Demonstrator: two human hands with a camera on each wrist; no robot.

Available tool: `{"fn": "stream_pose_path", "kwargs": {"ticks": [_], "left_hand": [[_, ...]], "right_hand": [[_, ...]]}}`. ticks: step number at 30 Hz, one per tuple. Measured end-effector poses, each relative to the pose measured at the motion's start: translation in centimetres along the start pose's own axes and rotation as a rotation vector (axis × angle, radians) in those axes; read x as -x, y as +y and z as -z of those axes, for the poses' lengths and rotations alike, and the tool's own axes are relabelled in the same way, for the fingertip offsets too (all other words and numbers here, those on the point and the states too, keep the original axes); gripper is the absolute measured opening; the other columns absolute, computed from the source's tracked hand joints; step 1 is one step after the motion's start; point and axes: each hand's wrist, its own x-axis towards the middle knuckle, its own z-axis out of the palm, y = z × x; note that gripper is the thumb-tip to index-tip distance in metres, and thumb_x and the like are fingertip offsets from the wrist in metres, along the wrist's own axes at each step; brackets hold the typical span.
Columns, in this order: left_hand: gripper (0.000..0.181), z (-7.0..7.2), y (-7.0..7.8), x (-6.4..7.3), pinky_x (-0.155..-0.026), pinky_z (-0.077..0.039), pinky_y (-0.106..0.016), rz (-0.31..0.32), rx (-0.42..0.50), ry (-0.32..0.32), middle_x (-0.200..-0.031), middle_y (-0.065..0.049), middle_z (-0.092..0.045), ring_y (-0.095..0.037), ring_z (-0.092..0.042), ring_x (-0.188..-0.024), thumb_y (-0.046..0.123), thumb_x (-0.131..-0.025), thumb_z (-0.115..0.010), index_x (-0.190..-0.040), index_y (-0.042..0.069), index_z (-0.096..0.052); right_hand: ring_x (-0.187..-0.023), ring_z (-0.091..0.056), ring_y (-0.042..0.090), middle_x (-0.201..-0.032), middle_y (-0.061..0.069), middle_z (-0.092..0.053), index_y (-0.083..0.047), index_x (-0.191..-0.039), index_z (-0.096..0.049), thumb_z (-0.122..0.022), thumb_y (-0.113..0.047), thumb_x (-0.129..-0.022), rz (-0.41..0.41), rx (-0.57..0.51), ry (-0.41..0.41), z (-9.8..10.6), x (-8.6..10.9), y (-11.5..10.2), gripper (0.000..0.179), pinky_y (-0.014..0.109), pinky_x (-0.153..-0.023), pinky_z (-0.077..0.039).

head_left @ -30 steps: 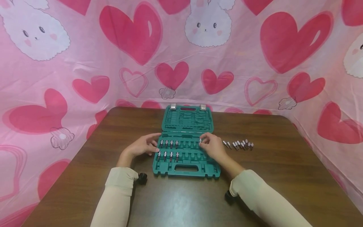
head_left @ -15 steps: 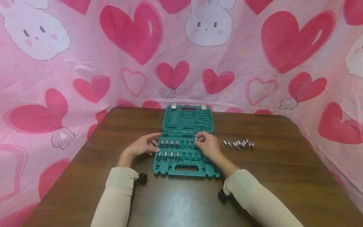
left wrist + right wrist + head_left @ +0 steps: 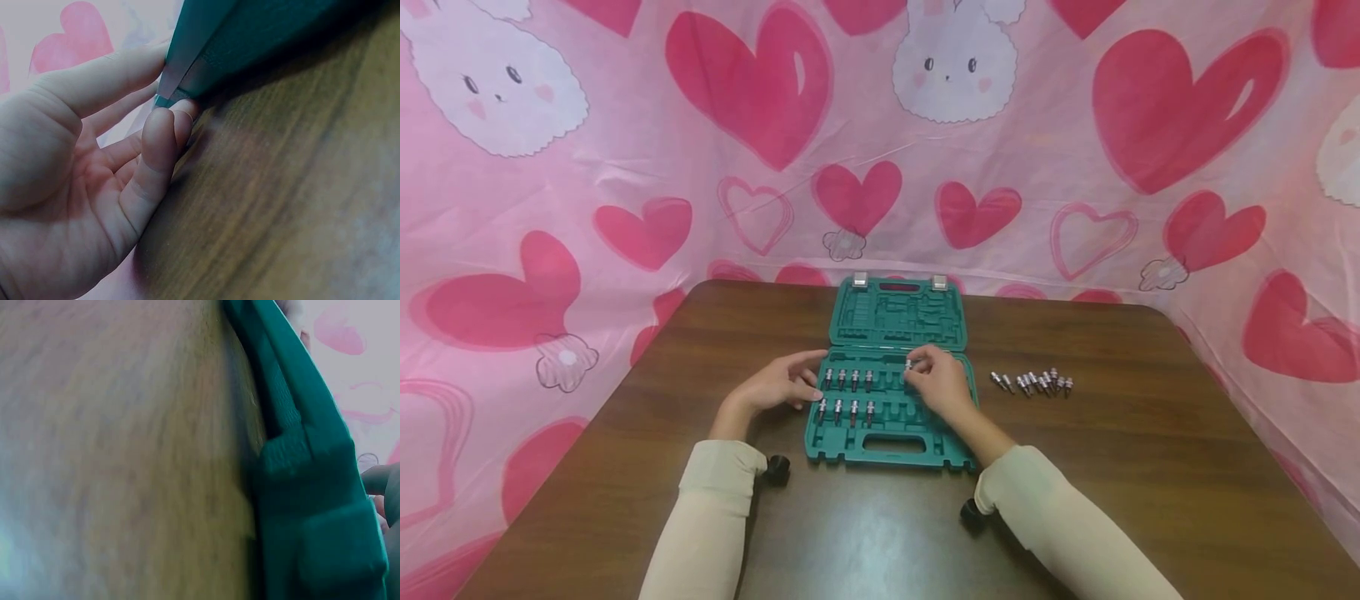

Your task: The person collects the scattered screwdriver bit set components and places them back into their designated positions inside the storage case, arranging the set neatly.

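Observation:
A green plastic case (image 3: pixel 891 450) lies unfolded on the table. Four-slot runs aside, several bit sockets (image 3: pixel 854 381) with silver bodies and darker tips stand in the left part of its back row, and several more bit sockets (image 3: pixel 853 412) in the front row. My right hand (image 3: pixel 942 385) pinches another bit socket (image 3: pixel 908 365) over the back row, right of the filled slots. At the case's left edge my left hand (image 3: pixel 775 385) touches the side wall (image 3: pixel 178 69) with thumb and fingers, the rest of them loosely bent. In the right wrist view the case's front edge hides most of the right hand.
Several loose bit sockets (image 3: pixel 1043 382) lie on the brown table (image 3: pixel 1120 450) right of the case. The case's lid (image 3: pixel 898 315) leans back behind the base. A pink curtain (image 3: pixel 880 225) with hearts and rabbits stands round the table.
My right hand has moved left along the back row with the bit socket between its fingers. The left hand stays at the case's left edge.

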Motion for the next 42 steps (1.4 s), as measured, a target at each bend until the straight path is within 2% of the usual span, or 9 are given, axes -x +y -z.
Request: {"fn": "stream_pose_path", "kwargs": {"ticks": [7,17,29,38,42], "left_hand": [[0.074,-0.1,0.1,0.0,-0.070,-0.055,-0.039,0.011,-0.010,0.012,-0.102,-0.013,-0.063,-0.029,-0.060,-0.088,0.014,-0.085,-0.076,-0.149,0.020,-0.041],[0.073,-0.2,0.1,0.1,-0.069,-0.055,-0.038,-0.008,-0.007,-0.003,-0.101,-0.016,-0.062,-0.027,-0.059,-0.085,0.010,-0.086,-0.073,-0.150,0.012,-0.037],[0.074,0.0,-0.1,-0.1,-0.071,-0.055,-0.037,0.004,-0.022,0.005,-0.103,-0.014,-0.062,-0.028,-0.060,-0.089,0.014,-0.085,-0.075,-0.150,0.018,-0.040],[0.074,-0.1,0.2,0.0,-0.070,-0.055,-0.038,-0.003,-0.026,0.002,-0.103,-0.014,-0.062,-0.027,-0.060,-0.087,0.013,-0.086,-0.074,-0.151,0.016,-0.037],[0.075,-0.1,0.4,0.2,-0.071,-0.055,-0.039,-0.007,-0.019,-0.003,-0.104,-0.015,-0.062,-0.027,-0.060,-0.088,0.013,-0.087,-0.073,-0.151,0.014,-0.035]], "right_hand": [[-0.069,-0.058,0.014,-0.076,-0.004,-0.065,-0.011,-0.101,-0.068,-0.074,-0.012,-0.086,0.022,0.014,-0.025,-0.7,0.0,-0.1,0.017,0.035,-0.063,-0.048],[-0.065,-0.056,0.015,-0.071,-0.005,-0.062,-0.011,-0.099,-0.067,-0.074,-0.012,-0.085,0.051,0.010,-0.050,-1.6,0.0,-0.7,0.016,0.034,-0.060,-0.047],[-0.062,-0.056,0.011,-0.070,-0.007,-0.062,-0.012,-0.102,-0.068,-0.073,-0.014,-0.087,0.083,0.101,-0.129,-2.3,-0.2,-1.2,0.016,0.034,-0.062,-0.047],[-0.064,-0.053,0.013,-0.071,-0.005,-0.059,-0.013,-0.095,-0.068,-0.071,-0.012,-0.086,0.109,0.199,-0.202,-1.9,-1.0,-1.5,0.009,0.034,-0.061,-0.045],[-0.068,-0.054,0.014,-0.074,-0.004,-0.060,-0.014,-0.094,-0.068,-0.070,-0.016,-0.088,0.088,0.208,-0.229,-1.9,-1.2,-1.5,0.007,0.034,-0.062,-0.045]]}}
